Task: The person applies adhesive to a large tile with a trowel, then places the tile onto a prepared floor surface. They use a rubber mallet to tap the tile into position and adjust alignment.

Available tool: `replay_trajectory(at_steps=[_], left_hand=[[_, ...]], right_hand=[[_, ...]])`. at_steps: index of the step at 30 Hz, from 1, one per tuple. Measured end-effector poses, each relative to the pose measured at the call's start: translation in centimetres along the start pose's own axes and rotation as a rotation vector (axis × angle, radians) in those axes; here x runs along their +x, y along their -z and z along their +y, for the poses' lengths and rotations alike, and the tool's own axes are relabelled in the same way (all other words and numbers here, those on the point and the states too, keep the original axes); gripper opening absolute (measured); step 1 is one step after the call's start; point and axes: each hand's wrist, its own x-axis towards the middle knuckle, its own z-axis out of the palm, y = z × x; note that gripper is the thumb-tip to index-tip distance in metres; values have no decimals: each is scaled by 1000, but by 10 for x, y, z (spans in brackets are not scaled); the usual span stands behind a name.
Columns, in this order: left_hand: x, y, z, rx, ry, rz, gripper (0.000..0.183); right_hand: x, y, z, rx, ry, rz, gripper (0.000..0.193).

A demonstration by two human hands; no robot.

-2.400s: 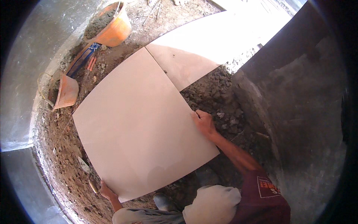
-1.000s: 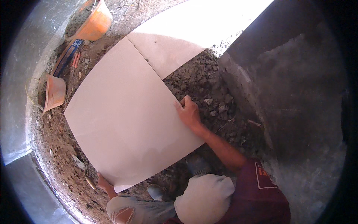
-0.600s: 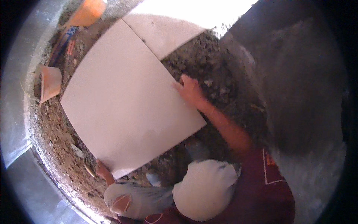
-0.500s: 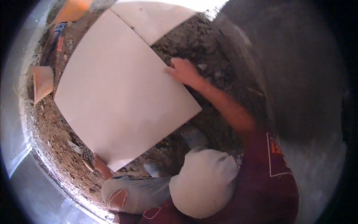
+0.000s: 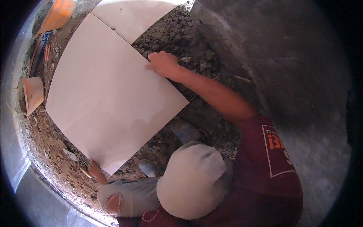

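Note:
A large pale square tile lies in front of me over dark, crumbly ground. Its far edge meets a second pale tile. My right hand grips the right edge of the large tile, its thumb side on the top face and the other fingers partly hidden at the edge. Down by the near left corner, my left hand is closed on the tile's edge, with some of its fingers hidden. Beside that hand on the soil rests a tool with a wooden handle, perhaps a trowel.
An orange-stained bucket lies tipped at the left, with an orange container beyond it. A thin string runs along the left soil. Rough soil and stones lie right of the tile, below a grey wall.
The whole scene has shifted left in view, as the camera moved. Both hands keep their places on the tile's edges, and the tile still lies against its neighbour.

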Motion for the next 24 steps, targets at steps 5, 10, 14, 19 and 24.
replay_trajectory(at_steps=[5, 10, 14, 19, 24], left_hand=[[-20, 25, 55, 124, -77, 49, 65], [-23, 60, 191, 308, -714, -406, 76], [-31, 26, 254, 443, -1254, -283, 104], [-39, -11, 267, 375, -1158, -449, 129], [-35, -14, 262, 312, -1173, -433, 137]], right_hand=[[0, -1, -14, -42, -76, -11, 48], [-42, -14, -104, -112, 411, 606, 79], [-103, -42, -179, 164, 660, 553, 93], [-105, -101, -105, -47, 636, 146, 95], [-68, -97, -111, 2, 395, 80, 95]])
